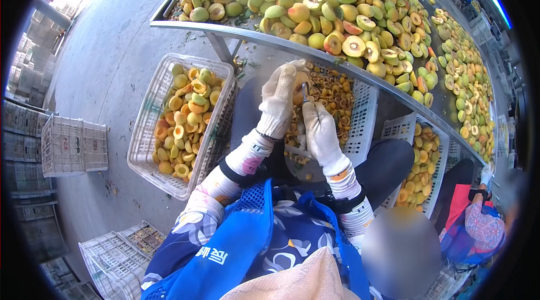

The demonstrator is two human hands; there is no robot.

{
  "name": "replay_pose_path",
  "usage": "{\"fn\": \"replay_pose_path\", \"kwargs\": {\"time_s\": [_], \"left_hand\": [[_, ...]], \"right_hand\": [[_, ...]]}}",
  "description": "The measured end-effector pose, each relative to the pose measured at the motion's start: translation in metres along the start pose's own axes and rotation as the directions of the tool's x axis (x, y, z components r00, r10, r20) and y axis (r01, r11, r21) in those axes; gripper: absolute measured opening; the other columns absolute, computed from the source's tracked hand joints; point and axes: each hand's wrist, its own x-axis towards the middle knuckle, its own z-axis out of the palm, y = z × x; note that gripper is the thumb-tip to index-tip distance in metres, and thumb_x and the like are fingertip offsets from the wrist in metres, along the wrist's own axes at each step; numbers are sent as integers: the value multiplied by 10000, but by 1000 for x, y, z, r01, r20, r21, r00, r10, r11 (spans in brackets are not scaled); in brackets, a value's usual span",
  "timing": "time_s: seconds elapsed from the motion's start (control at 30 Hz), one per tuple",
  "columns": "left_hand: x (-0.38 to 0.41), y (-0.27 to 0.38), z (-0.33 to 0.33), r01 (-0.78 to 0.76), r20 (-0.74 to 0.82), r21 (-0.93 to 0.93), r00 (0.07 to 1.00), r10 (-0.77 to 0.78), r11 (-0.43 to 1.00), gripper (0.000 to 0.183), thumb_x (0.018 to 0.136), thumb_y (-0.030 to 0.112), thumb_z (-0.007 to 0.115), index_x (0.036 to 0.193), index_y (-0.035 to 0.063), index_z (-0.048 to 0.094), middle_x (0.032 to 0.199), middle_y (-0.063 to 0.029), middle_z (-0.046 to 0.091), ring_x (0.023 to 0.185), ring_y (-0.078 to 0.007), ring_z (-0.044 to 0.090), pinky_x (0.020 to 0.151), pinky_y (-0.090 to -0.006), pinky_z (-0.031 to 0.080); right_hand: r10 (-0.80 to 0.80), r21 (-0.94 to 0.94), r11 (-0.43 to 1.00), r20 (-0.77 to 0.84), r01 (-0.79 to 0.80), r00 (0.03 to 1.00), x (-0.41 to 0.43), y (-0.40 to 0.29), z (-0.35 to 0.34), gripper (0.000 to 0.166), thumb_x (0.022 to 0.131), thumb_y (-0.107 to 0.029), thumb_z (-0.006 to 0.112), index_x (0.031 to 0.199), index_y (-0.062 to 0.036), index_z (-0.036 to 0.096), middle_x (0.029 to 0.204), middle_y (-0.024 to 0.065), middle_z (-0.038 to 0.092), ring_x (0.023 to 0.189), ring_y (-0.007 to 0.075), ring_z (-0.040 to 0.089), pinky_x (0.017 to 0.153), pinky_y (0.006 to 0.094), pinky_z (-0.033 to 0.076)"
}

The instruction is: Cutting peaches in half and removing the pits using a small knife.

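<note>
My left hand (278,95), in a knitted work glove, grips a yellow stone-fruit half (298,88), mostly hidden by the fingers. In my gloved right hand (322,133) is a small pitting tool with a curved metal end (305,89), which is against or very near the fruit. Below both hands stands a white plastic crate (363,106) holding brown pits and fruit scraps (331,89). To the left, another crate (141,148) contains hollowed fruit halves (185,118).
A metal-edged table (261,39) heaped with halved fruit (320,8) spans the far side. Another fruit-filled crate (441,165) sits right of my knee. A co-worker (481,224) sits farther right. Stacked crates (74,146) stand left, and more crates (112,262) lie lower left.
</note>
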Motion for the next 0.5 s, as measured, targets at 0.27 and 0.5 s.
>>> {"fn": "replay_pose_path", "kwargs": {"time_s": [0.27,0.5], "left_hand": [[9,-9,-8,-36,-86,177,995,52,983,234,940,203,567,1097,44,636,985,2,633,876,-73,540,783,-223,441],[8,-6,-2,-26,-265,46,963,37,999,264,955,254,542,1079,46,645,996,-20,639,880,-80,548,793,-229,449]], "right_hand": [[-415,-225,883,41,413,909,35,29,1,266,1002,-308,418,926,-65,495,572,-1,453,390,90,427,339,245,349],[-371,-214,911,-51,352,927,42,34,18,324,988,-296,460,850,-4,489,586,58,502,448,143,479,417,310,379]]}}
